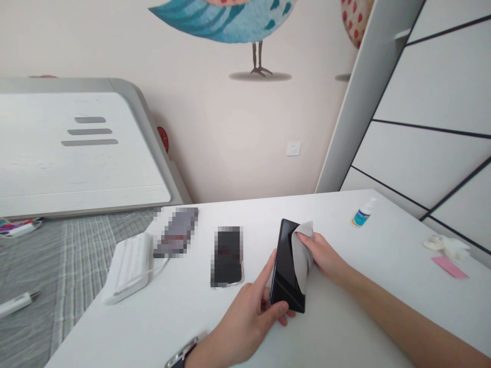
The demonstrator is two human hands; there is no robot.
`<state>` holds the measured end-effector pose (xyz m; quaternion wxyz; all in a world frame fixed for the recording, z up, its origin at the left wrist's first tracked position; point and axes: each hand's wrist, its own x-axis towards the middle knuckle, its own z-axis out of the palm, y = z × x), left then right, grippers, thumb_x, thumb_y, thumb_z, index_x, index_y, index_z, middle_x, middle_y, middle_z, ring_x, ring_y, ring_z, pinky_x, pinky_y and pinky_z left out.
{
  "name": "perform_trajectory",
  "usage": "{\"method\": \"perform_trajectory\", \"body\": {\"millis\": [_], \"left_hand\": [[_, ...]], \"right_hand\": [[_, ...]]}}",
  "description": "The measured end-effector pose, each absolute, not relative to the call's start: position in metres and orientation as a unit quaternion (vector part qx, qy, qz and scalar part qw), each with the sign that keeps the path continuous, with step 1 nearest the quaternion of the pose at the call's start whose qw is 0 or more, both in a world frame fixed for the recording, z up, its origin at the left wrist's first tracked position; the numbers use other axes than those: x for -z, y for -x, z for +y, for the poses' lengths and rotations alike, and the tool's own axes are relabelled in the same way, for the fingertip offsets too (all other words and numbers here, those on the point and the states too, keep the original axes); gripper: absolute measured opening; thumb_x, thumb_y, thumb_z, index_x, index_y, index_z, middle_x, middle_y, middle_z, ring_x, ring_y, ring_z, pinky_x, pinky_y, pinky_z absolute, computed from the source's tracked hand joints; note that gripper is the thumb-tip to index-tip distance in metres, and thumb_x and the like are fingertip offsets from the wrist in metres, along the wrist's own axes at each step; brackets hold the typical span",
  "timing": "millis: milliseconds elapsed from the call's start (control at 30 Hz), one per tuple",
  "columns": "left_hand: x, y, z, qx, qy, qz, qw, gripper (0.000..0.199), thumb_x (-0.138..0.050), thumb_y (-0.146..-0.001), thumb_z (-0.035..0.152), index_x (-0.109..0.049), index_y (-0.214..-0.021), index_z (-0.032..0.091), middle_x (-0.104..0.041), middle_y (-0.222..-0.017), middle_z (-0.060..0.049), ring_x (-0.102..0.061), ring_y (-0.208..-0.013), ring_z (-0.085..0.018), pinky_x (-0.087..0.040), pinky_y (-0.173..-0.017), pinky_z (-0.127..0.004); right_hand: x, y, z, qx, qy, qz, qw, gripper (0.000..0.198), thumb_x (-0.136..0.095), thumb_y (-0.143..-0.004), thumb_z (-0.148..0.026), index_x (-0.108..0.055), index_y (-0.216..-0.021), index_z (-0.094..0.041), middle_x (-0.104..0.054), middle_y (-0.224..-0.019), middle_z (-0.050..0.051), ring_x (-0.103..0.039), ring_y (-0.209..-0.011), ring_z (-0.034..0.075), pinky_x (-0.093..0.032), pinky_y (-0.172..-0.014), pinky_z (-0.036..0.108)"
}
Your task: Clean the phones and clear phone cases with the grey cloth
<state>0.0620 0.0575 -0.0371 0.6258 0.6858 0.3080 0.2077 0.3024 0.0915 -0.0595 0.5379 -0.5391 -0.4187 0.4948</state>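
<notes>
A black smartphone (pixel 284 271) is held tilted above the white table, its dark glossy face toward me. My left hand (pixel 255 312) grips its lower left edge, thumb on the front and fingers behind. In my right hand (pixel 320 253) is a grey cloth (pixel 303 255), pinched under the thumb and folded over the phone's right edge. The cloth covers part of the screen. The fingers of my right hand behind the cloth are hidden.
Two phone-like devices, a blurred one (pixel 178 232) and a dark one (pixel 228 258), lie leftward on the table (pixel 184 306). Beside them sits a white power strip (pixel 132 263). Rightward are a spray bottle (pixel 363 213), crumpled white material (pixel 447 247) and a pink slip (pixel 449 267).
</notes>
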Motion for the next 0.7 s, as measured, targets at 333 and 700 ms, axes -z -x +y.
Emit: {"method": "perform_trajectory", "body": {"millis": [333, 700], "left_hand": [[0.042, -0.062, 0.062, -0.215, -0.672, 0.329, 0.628, 0.089, -0.062, -0.098, 0.037, -0.007, -0.167, 0.028, -0.08, -0.096, -0.006, -0.075, -0.081, -0.021, -0.056, -0.08, -0.036], [0.041, -0.062, 0.059, -0.223, -0.669, 0.318, 0.634, 0.092, -0.063, -0.097, 0.037, -0.005, -0.168, 0.025, -0.08, -0.097, -0.007, -0.074, -0.079, -0.021, -0.057, -0.079, -0.035]], "right_hand": [[0.048, -0.301, 0.089, -0.47, 0.543, -0.443, 0.537, 0.048, -0.083, -0.066, -0.058, -0.071, -0.092, -0.02, -0.079, -0.092, 0.007, -0.072, -0.088, 0.03, -0.055, -0.079, 0.039], [0.051, -0.303, 0.088, -0.411, 0.564, -0.481, 0.531, 0.048, -0.061, -0.091, -0.065, -0.074, -0.106, -0.021, -0.078, -0.116, 0.008, -0.065, -0.121, 0.035, -0.04, -0.112, 0.046]]}}
